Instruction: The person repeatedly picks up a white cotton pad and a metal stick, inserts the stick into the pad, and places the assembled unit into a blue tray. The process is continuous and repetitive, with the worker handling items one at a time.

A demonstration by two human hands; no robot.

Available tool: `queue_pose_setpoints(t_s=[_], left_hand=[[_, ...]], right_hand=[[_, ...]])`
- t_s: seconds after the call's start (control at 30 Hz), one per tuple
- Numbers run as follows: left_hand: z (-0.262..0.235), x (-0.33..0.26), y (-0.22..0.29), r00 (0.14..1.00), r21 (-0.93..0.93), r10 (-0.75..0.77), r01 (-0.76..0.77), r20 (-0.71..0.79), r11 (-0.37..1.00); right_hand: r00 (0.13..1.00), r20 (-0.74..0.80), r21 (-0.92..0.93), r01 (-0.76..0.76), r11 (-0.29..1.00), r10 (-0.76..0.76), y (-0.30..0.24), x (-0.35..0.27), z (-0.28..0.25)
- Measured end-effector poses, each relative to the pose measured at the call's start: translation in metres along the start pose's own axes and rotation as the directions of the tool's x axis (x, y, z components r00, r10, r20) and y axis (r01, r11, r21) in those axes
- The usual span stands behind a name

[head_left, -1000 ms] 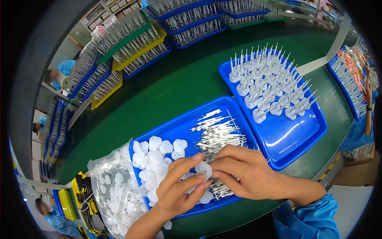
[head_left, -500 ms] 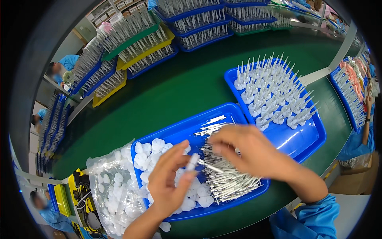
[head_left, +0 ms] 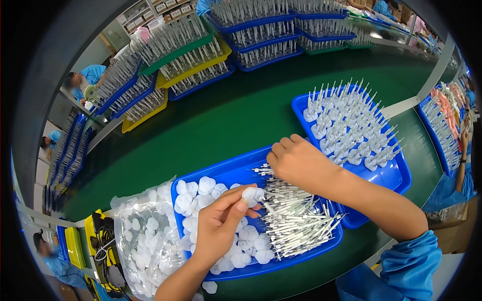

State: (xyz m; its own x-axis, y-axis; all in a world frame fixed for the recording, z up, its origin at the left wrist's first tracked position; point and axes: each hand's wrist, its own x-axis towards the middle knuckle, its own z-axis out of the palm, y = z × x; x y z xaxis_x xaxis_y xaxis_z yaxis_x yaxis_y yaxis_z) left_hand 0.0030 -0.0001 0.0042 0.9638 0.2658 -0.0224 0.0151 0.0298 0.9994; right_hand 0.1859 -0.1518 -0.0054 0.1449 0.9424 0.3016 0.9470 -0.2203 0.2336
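Note:
Between the thumb and fingers of my left hand is a white plastic disc, held over the near blue tray. Loose white discs fill the left side of that tray, and thin white rods lie heaped on its right side. My right hand is over the far end of the rod heap, its fingers curled down. The back of the hand hides the fingertips, so whatever they hold is not visible.
Behind on the right, a second blue tray carries rods standing upright in white discs. A clear plastic bag of discs lies at the left. Stacked trays of upright rods line the green table's far edge. Co-workers sit beyond both sides.
The right hand, blurred before near the left, has moved up and curled its fingers. The white piece in my left hand has turned, and the rod seen beside it no longer shows there.

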Motion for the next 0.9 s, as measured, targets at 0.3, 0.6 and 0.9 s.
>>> queue_pose_setpoints(t_s=[0.3,0.6,0.9], left_hand=[[-0.003,-0.004,-0.001,0.97,-0.409,-0.21,0.241,0.12,0.88],[-0.003,-0.005,-0.004,0.965,-0.471,-0.182,0.251,0.187,0.846],[-0.003,-0.006,-0.007,0.977,-0.437,-0.125,0.189,0.173,0.879]], right_hand=[[0.773,0.354,0.905,-0.425,0.016,0.527,-0.019,-0.043,-0.071],[0.866,0.244,0.95,-0.305,0.073,0.435,-0.051,-0.05,-0.059],[0.897,0.09,0.946,-0.213,0.244,0.433,-0.051,-0.049,-0.061]])
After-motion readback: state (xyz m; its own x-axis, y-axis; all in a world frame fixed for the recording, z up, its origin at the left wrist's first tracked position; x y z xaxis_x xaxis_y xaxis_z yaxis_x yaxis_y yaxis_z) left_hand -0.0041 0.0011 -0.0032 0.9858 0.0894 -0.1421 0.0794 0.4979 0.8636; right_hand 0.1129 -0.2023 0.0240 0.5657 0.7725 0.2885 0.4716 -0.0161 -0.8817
